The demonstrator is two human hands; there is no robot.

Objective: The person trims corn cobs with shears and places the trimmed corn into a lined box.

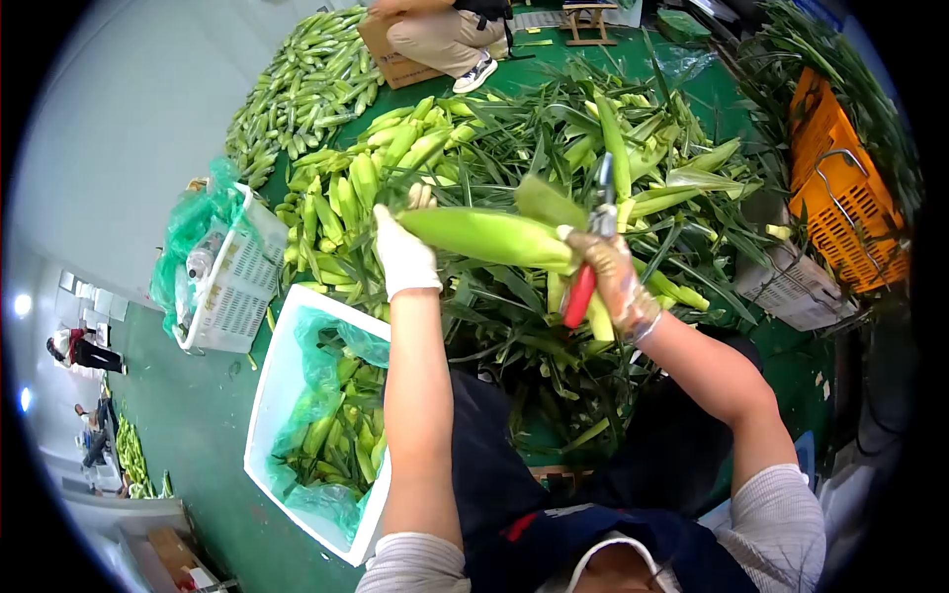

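Observation:
An unhusked ear of corn [484, 235] lies sideways before me, its green husk still around it. My left hand [405, 255], in a white glove, is closed around its silk end at the left. At the ear's thick end is my right hand [613, 279], in a stained glove, closed on red-handled pruning shears [581, 296] with the blades pointing up. A loose husk leaf [549, 204] stands out above the ear near the shears. Beneath both hands spreads a heap of corn leaves and ears [514, 331].
A white foam box [267, 420] lined with green plastic holds corn at my left. Beyond it stands a white crate [229, 311]. An orange crate [840, 178] leans at the right. A person [445, 40] sits beyond the heap, near another corn pile [306, 89].

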